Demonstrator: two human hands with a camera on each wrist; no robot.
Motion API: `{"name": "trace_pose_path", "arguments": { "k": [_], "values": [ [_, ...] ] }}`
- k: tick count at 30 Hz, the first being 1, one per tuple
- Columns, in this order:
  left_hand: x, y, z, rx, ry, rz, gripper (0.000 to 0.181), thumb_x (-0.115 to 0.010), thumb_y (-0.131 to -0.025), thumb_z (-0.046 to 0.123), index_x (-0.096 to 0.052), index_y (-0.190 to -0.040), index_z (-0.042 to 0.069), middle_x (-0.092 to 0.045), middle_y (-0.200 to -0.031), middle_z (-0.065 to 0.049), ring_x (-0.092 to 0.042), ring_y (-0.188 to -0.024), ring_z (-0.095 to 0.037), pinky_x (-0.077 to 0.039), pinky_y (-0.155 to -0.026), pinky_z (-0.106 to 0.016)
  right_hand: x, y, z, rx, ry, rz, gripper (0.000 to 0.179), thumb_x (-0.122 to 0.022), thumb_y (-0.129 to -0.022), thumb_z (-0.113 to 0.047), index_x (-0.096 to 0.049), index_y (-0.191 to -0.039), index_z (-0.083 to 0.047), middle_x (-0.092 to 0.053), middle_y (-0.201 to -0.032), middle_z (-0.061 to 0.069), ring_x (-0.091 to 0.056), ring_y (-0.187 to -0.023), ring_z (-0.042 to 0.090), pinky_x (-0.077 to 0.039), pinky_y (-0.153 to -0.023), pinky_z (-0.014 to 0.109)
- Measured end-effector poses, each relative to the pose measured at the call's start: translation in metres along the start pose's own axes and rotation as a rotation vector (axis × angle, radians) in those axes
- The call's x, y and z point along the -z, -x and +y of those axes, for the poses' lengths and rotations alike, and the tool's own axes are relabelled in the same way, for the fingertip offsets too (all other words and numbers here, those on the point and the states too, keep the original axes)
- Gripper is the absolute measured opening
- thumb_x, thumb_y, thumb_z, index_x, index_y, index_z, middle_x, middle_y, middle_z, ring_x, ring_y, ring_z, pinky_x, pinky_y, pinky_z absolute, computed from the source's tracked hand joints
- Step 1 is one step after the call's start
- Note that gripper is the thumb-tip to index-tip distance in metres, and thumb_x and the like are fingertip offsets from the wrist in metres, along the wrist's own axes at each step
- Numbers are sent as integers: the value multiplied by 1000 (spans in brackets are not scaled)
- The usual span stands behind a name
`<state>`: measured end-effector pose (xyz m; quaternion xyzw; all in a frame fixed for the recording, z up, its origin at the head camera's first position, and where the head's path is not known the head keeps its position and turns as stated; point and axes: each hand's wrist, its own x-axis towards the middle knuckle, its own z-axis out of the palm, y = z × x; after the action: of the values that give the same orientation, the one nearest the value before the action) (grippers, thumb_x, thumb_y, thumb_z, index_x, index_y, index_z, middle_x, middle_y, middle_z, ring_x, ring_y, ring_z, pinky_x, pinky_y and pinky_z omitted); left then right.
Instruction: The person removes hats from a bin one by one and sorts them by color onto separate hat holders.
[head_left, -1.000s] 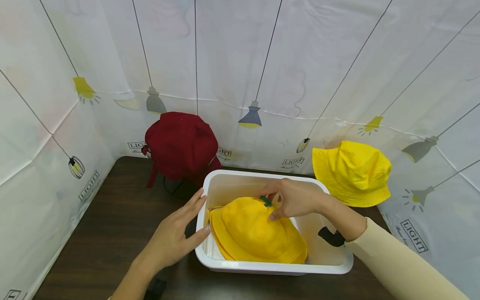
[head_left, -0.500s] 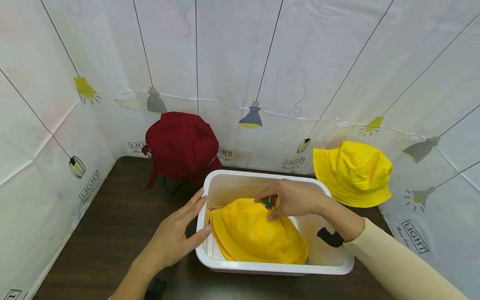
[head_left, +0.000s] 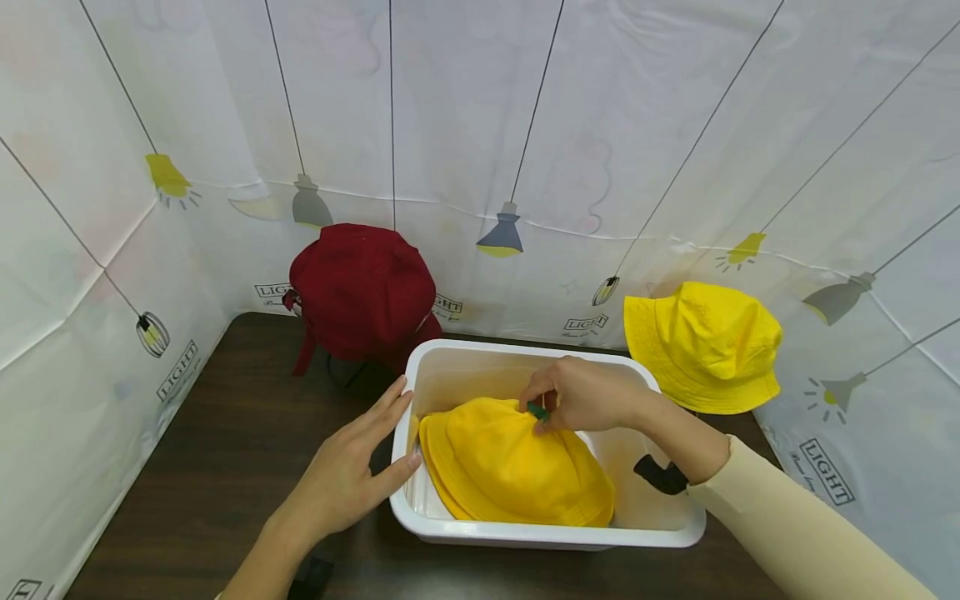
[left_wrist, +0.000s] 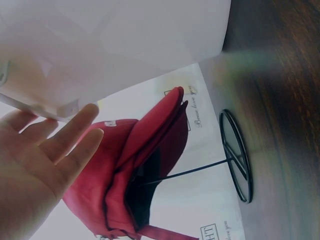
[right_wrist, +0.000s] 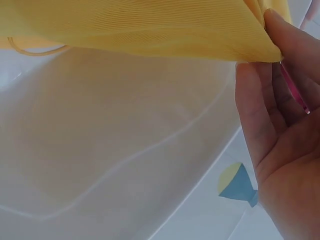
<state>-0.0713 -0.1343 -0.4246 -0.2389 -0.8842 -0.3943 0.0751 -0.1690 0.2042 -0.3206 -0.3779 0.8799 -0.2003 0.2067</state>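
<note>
Inside the white plastic bin lies a yellow brimmed hat with a small green tab at its crown. My right hand pinches the crown right by that tab; in the right wrist view the yellow cloth is drawn to a point between thumb and fingers. A thin elastic cord hangs under the hat's edge. With fingers straight, my left hand rests against the bin's left rim, and the left wrist view shows its fingers spread at the bin wall.
Behind the bin at left, a dark red cap sits on a stand with a black wire base. A yellow bucket hat stands at the back right. Printed fabric walls off the dark wooden table.
My right fingers have closed in on the hat's crown around the green tab, and the cloth there is now pulled up slightly. The left hand and bin stay in place.
</note>
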Motion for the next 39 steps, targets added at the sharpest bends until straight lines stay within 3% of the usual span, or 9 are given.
{"name": "trace_pose_path", "arguments": {
  "k": [16,35,39],
  "values": [
    [0,-1,-1,2,-2,-3,71,-65,-101,46,-39,-163,21,-26,-171,10,-47,-146,-25,-47,-108,-60,12,8,-3,72,50,79,21,-89,-84,-13,-81,-103,-16,-72,-92,-14,-63,-78,4,-59,-73,27],
    [0,0,-1,7,6,-10,71,-64,-102,45,-41,-163,16,-25,-172,10,-46,-147,-25,-47,-108,-61,34,24,-11,78,29,171,23,-88,-83,-6,-81,-104,-14,-70,-90,-11,-64,-78,7,-60,-72,28],
    [0,0,-1,6,5,-11,71,-64,-102,45,-41,-163,17,-25,-172,10,-46,-147,-25,-47,-108,-61,40,27,-14,48,23,178,23,-88,-84,-6,-81,-104,-14,-71,-91,-11,-64,-78,9,-61,-73,28]
  ]
}}
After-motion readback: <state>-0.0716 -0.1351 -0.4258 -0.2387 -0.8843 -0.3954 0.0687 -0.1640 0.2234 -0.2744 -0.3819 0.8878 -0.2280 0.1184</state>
